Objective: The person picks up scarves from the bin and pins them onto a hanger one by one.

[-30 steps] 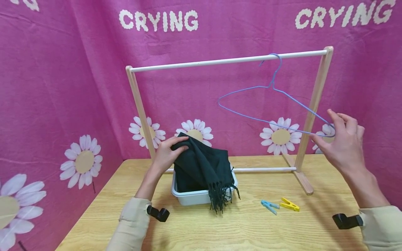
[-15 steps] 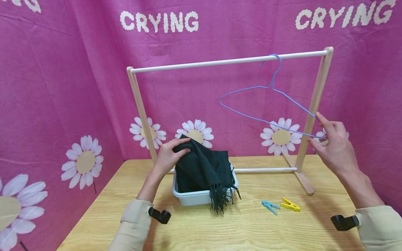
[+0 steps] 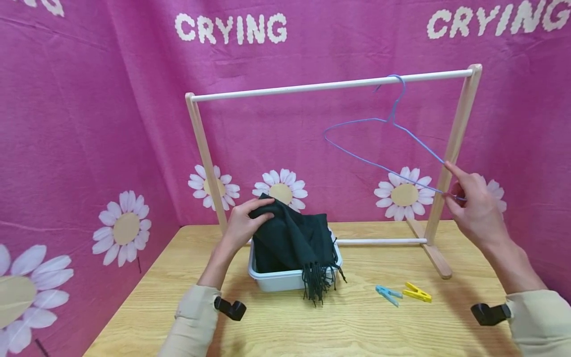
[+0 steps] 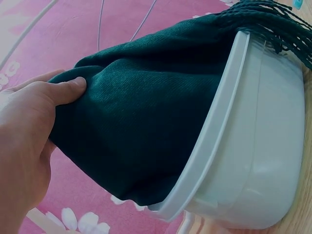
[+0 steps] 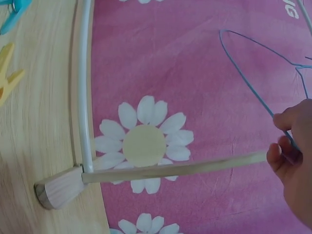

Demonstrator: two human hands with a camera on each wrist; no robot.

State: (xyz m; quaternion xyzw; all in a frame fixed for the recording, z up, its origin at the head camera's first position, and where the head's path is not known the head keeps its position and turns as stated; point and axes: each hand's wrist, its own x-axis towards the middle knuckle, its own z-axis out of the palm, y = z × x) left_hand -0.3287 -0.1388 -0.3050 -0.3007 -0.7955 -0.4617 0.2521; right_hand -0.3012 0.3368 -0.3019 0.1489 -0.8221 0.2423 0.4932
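My left hand (image 3: 243,225) pinches the upper corner of a dark green fringed scarf (image 3: 290,233) between thumb and fingers. The scarf lies folded in a white plastic basin (image 3: 278,282), its fringe (image 4: 263,22) hanging over the rim. From the rack's top rail hangs a blue wire hanger (image 3: 363,159). At the hanger's right end, my right hand (image 3: 479,208) holds the wire, the index finger along the sloping arm and the thumb at the lower bar. In the right wrist view, curled fingers (image 5: 287,148) partly cover the wire.
The wooden rack (image 3: 455,134) with a white top rail (image 3: 290,89) stands at the back of the table (image 3: 339,327). A blue clothespin (image 3: 389,295) and a yellow clothespin (image 3: 417,292) lie right of the basin. Behind hangs a pink flowered cloth (image 3: 276,139).
My right hand has moved left along the hanger's end, and its fingers have curled round the wire. The hanger has turned slightly. My left hand keeps its grip on the scarf.
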